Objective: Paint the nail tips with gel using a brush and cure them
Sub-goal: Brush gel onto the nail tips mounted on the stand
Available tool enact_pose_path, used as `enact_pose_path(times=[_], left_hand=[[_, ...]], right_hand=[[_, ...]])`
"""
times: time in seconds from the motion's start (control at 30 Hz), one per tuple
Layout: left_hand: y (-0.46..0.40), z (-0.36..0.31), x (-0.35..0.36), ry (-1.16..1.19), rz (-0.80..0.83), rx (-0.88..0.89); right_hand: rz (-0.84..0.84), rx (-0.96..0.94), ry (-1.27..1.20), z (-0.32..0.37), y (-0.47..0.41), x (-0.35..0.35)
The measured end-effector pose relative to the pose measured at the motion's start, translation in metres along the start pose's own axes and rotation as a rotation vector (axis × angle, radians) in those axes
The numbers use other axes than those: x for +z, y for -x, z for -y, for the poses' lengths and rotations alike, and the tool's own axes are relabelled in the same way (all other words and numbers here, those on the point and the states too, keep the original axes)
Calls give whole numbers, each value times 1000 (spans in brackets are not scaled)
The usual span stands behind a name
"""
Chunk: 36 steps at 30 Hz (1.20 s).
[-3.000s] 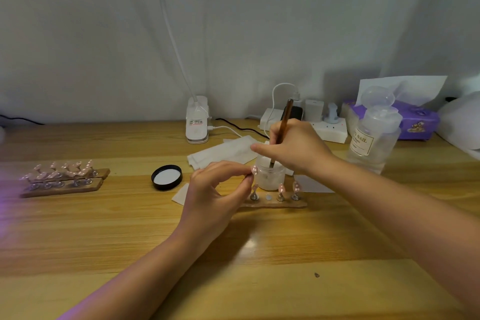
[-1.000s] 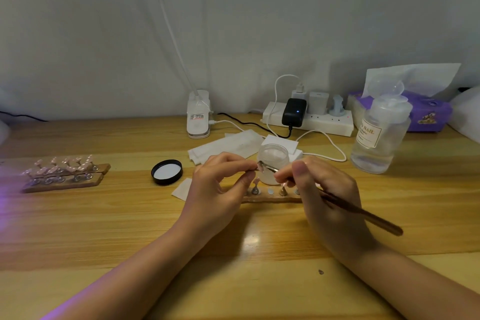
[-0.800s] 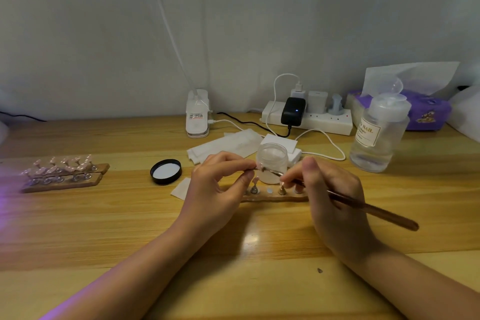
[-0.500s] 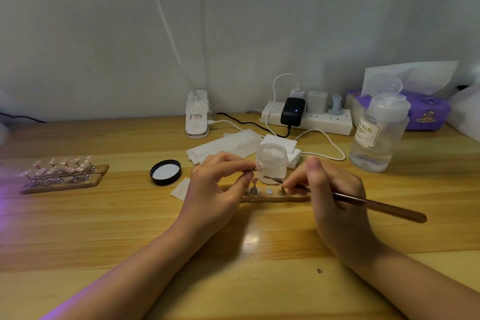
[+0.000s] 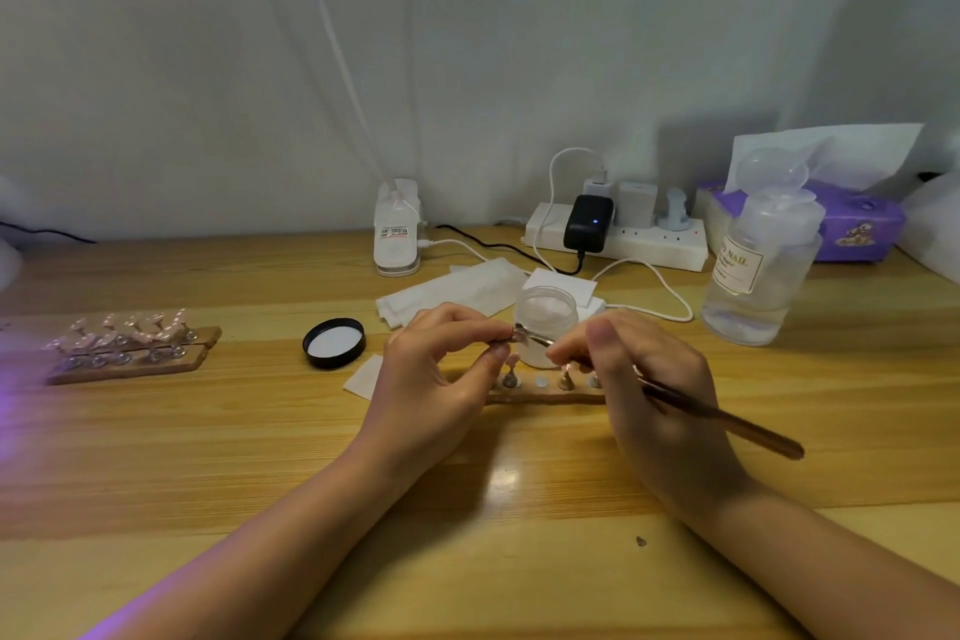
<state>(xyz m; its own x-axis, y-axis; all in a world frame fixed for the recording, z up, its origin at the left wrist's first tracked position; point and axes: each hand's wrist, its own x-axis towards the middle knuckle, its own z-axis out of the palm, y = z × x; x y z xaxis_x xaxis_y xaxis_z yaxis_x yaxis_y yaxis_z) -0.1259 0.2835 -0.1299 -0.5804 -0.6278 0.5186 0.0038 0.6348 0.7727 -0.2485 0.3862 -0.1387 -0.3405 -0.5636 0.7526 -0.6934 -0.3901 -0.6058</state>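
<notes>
The left hand point(image 5: 436, 379) pinches a small nail tip point(image 5: 514, 335) between thumb and forefinger, raised above the worktop point(image 5: 208, 457). The right hand point(image 5: 649, 390) grips a brown brush point(image 5: 722, 418) like a pen, and the brush head touches the nail tip. Just behind the two hands stands an open gel jar point(image 5: 546, 322). Below it lies a wooden holder strip point(image 5: 545, 398) with some small stands on it. The black jar lid point(image 5: 334, 343) lies to the left, inner side up. Further left, a second wooden holder point(image 5: 130, 361) carries a group of pink nail tips. A clear pump bottle point(image 5: 763, 270) stands at the right, and a white power strip point(image 5: 623, 239) lies by the wall.
</notes>
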Motion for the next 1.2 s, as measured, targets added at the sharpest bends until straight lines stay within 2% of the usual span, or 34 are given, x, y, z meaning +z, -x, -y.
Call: enact_pose_path(times=[0.2,0.37,0.53,0.73,0.93,1.1,1.2], left_hand=[[0,1,0,-4,11,-4],[0,0,-1,-8,14,-1],[0,2,-1,-11,21,7],[-1,1,-1,-15,25,17],[-1,3,-2,-23,33,18],[-2,3,-2,-29,24,33],[-2,3,-2,-33,26,34]], right_hand=[[-74,18,-9,-1,2,-3],[11,-51,47,-3,-1,1],[-69,40,-38,-2,2,-2],[13,-3,19,-2,-1,0],[-91,80,-55,-2,2,-2],[-3,35,-23,-1,0,0],[-39,75,-64,-1,2,0]])
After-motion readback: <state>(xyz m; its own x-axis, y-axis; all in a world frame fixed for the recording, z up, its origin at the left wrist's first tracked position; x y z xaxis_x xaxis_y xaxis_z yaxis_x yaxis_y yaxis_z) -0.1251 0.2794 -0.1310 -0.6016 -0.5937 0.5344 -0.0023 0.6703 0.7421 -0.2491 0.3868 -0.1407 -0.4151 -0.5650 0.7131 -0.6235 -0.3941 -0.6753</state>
